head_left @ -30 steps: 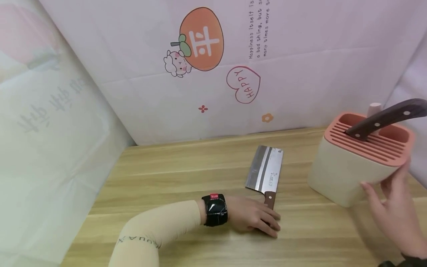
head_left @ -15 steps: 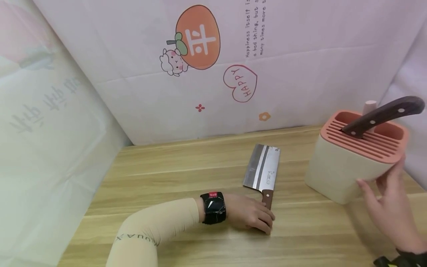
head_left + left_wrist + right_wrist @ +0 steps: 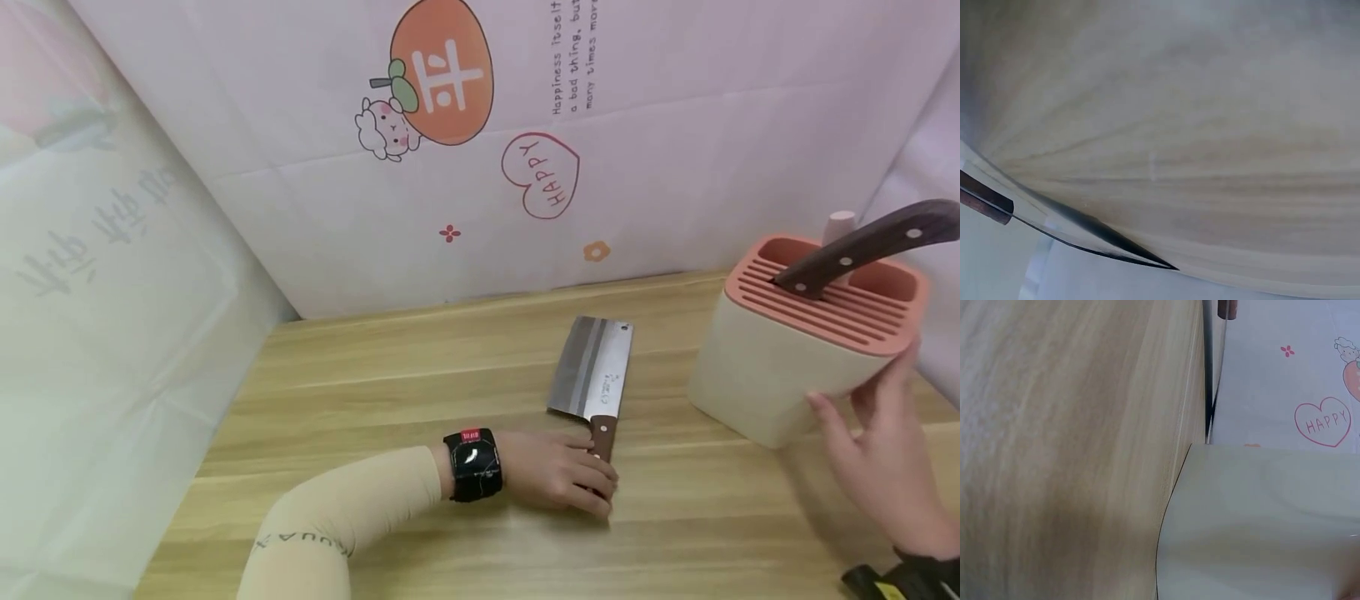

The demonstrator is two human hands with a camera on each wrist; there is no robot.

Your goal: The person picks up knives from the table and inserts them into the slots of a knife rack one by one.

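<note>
A cleaver (image 3: pixel 592 367) with a broad steel blade and brown riveted handle is at mid-table in the head view. My left hand (image 3: pixel 558 471) grips its handle, fingers curled over and partly hiding it. The left wrist view catches the blade (image 3: pixel 1097 236) nearly edge-on, with a brown handle (image 3: pixel 988 201) at the left. At the right stands a cream knife block (image 3: pixel 787 367) with a slotted orange top. My right hand (image 3: pixel 881 458) holds its near right side, thumb on the front; the other fingers are partly hidden. In the right wrist view the block's wall (image 3: pixel 1260 519) looms close.
A dark-handled knife (image 3: pixel 862 250) sits in a block slot, its handle leaning right. Behind it a pale pink handle (image 3: pixel 842 225) sticks up. Printed white cloth (image 3: pixel 315 233) hangs behind and to the left of the wooden table (image 3: pixel 390 392).
My left fingers, looser and more spread one second ago, have closed round the cleaver handle. The blade's shine has dulled. My right hand keeps its hold on the knife block; the head view shifts slightly.
</note>
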